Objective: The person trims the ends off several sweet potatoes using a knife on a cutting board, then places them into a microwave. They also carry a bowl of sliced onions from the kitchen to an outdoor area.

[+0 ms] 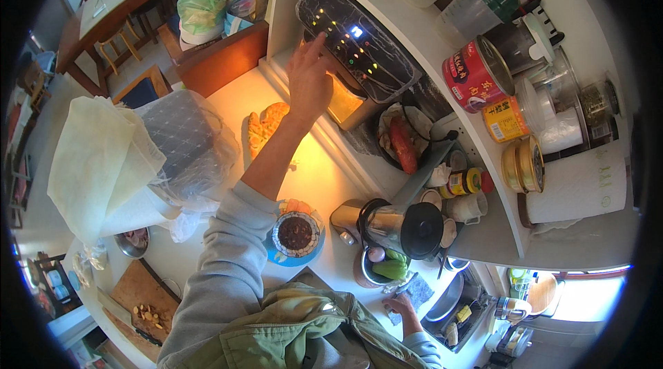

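Note:
My left hand [311, 76] reaches up to the lit control panel [357, 40] of a countertop oven, its index finger extended onto or just over the panel. Behind the hand glows the oven's window [344, 102]. Beneath my forearm, flat golden bread pieces [272, 120] lie on the counter. A bowl of dark sauce or paste [296, 234] stands on a blue patterned mat [290, 260]. Low at the right, my right hand [400, 304] rests on or beside a grey cloth [414, 291]; whether it grips the cloth cannot be told.
A cloth-covered appliance [181, 146] stands at the left. Nearer are a cutting board [140, 291], a knife [114, 309] and sliced pieces [147, 315]. To the right stand a blender [399, 229], a vegetable bowl [370, 270] and a sink [458, 312]. Shelves with a red can [471, 76] overhang the counter.

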Motion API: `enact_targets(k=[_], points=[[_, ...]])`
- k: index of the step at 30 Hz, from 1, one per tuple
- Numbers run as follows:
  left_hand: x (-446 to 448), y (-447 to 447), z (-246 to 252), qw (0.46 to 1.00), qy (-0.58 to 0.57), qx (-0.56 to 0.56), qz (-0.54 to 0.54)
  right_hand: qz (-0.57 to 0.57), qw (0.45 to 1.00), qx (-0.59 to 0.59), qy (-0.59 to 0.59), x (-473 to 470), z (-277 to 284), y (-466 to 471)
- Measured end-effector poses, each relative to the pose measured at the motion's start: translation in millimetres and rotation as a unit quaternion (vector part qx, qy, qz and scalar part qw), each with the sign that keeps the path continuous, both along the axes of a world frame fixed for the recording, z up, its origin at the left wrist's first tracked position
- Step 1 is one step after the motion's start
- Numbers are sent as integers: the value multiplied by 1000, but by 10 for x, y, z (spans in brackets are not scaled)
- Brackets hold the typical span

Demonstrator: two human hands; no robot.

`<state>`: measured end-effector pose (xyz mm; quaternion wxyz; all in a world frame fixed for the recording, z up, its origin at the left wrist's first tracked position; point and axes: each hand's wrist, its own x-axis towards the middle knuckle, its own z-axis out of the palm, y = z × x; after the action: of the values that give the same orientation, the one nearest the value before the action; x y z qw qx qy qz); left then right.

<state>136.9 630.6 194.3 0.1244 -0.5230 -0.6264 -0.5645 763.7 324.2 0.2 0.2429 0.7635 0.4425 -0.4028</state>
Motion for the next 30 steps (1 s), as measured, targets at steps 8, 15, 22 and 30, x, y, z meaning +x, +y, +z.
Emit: enact_targets(k=[8, 15, 22, 30], points=[[7, 4, -16, 1000, -12, -2, -4, -6, 1000, 1, 13, -52, 68, 27], [-4, -5, -48, 999, 13, -35, -27, -4, 1000, -8, -1, -46, 61, 24], [-4, -35, -38, 1000, 12, -17, -7, -18, 999, 2, 32, -39, 42, 17], [24, -2, -21, 1000, 18, -17, -17, 0, 1000, -10, -22, -28, 23, 14]])
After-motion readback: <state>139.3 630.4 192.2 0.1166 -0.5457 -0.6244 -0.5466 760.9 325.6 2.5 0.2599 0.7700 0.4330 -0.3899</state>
